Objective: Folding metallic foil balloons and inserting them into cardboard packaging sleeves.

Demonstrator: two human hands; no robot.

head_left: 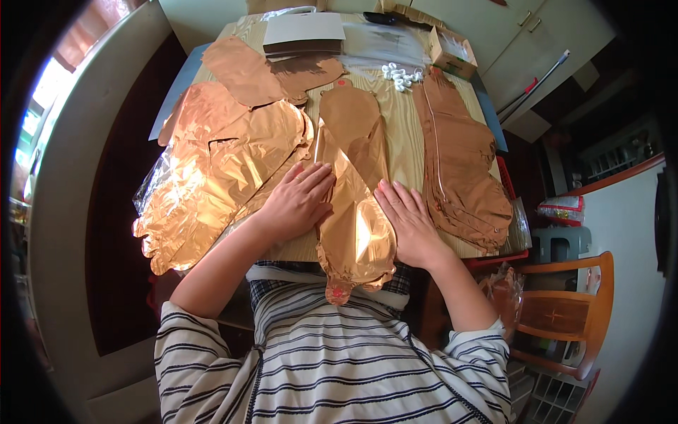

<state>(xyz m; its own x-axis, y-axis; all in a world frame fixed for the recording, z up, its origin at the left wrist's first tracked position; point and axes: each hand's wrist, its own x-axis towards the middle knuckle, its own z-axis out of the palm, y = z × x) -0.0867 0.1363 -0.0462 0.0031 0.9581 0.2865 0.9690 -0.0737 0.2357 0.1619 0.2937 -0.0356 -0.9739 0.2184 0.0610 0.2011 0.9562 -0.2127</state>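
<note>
Two hands flattened, gripping nothing: left hand, right hand on opposite sides of copper-coloured foil sheet. Sheet lies midway along near edge of table, lower end overhanging toward shirt. Uneven pressing could crease it; overhang might drag it off.

**Room Inventory: Furnishings and Sundries**

Table: pale wood grain. Box: white top, dark side; sits at the table's far side. Carton: brown, open-topped; stands at the far right corner. Cabinet: cream, metal handles; lies beyond the carton. Pole: slender; slants beside the cabinet. Chair: orange-brown wood; stands at right. Package: red and silver; lies near the chair. Curtain: pinkish; hangs at upper left.
</note>
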